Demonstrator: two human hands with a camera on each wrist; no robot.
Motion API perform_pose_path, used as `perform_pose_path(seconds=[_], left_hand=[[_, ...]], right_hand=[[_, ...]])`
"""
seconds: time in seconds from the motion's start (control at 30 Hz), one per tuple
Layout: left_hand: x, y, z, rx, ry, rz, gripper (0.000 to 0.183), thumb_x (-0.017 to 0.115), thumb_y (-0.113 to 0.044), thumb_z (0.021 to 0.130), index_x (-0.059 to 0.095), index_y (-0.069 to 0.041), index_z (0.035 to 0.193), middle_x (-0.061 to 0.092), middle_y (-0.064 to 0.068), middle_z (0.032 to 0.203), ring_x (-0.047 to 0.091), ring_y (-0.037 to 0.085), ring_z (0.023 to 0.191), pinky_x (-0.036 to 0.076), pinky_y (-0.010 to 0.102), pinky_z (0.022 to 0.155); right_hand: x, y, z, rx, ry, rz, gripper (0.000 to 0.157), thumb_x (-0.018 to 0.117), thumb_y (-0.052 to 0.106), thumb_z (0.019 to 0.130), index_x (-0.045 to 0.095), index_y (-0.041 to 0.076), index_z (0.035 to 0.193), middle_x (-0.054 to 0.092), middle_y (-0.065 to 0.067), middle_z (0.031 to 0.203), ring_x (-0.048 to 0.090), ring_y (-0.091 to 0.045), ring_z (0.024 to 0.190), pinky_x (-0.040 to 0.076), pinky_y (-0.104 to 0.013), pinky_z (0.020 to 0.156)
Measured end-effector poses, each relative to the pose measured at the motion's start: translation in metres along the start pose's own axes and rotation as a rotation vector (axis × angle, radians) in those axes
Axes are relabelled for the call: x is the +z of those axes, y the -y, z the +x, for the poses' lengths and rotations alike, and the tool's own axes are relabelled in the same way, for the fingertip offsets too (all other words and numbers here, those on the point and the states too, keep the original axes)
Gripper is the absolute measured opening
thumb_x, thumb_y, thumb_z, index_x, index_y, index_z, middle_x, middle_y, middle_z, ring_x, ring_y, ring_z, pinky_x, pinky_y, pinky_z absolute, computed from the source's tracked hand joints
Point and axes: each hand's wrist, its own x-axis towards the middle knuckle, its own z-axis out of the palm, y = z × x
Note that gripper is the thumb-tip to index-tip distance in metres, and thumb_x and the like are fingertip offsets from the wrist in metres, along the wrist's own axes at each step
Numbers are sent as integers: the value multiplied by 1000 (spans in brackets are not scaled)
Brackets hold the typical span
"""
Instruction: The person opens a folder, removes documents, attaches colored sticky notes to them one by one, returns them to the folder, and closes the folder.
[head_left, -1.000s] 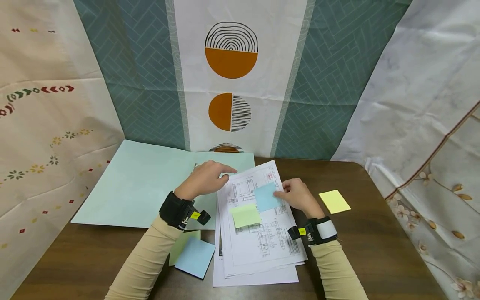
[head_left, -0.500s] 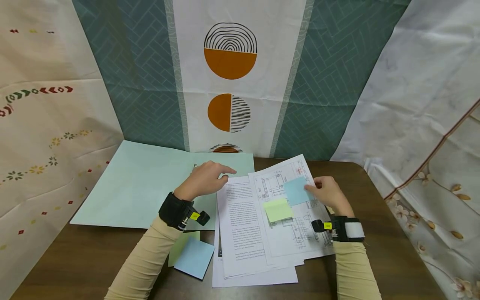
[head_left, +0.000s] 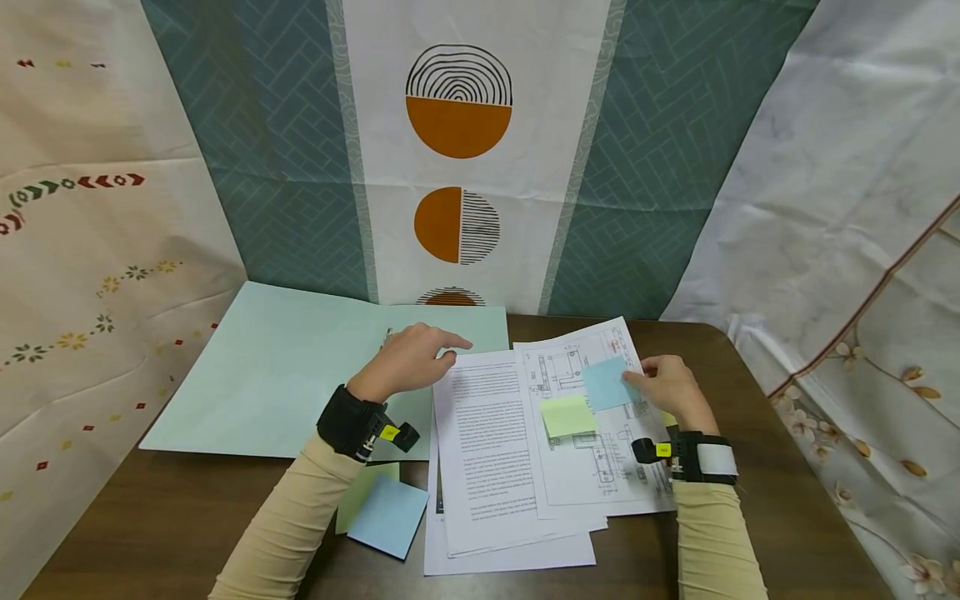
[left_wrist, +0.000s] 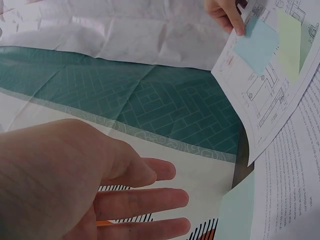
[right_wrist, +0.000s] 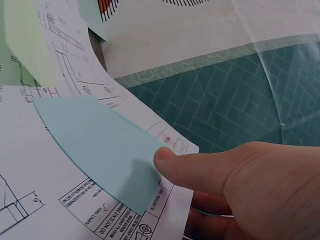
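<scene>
My right hand pinches the right edge of a drawing sheet, thumb on top over a blue sticky note and fingers beneath. A light green sticky note is also on that sheet. Left of it, partly under it, lies a page of printed text, with more white paper below. My left hand is over the open pale green folder, fingers extended and holding nothing, near the text page's top left corner.
Blue and green sticky notes lie on the brown table in front of the folder. A yellow sticky note is mostly hidden behind my right hand. Patterned cloth hangs around the table.
My right hand has moved right with the drawing sheet and its sticky notes, uncovering the text page beneath. It now covers most of the yellow sticky note. My left hand has stayed put.
</scene>
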Motion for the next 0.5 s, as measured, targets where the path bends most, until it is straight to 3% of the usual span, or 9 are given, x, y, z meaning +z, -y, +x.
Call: perform_pose_path(seconds=[0.1, 0.2, 0.3, 0.5], left_hand=[[0, 0, 0, 0, 1, -1, 41, 56, -10, 108, 79, -12, 142, 82, 19, 136, 29, 13, 54, 21, 24, 52], [1, 0, 1, 4, 1, 2, 41, 56, -10, 108, 80, -12, 142, 84, 19, 124, 27, 12, 53, 21, 24, 52], [2, 0, 1, 4, 4, 4, 41, 56, -10, 108, 79, -12, 142, 84, 17, 109, 27, 12, 52, 21, 24, 52], [3, 0, 1, 5, 11, 0, 41, 56, -10, 108, 80, -12, 142, 82, 13, 97, 25, 12, 52, 20, 24, 52]], right_hand=[[-2, 1, -2, 5, -12, -4, 53, 66, 29, 113, 65, -13, 144, 69, -32, 130, 64, -38, 110, 53, -41, 88], [-5, 0, -4, -2, -25, 0, 57, 64, 31, 114, 61, -13, 150, 64, -37, 145, 62, -48, 126, 55, -56, 101], [-8, 0, -6, 0, -36, 15, 59, 61, 32, 115, 57, -10, 156, 57, -38, 157, 55, -54, 141, 50, -67, 115], [-10, 0, -4, 6, -44, 14, 58, 61, 32, 115, 55, -5, 159, 54, -37, 161, 52, -56, 147, 48, -70, 118]])
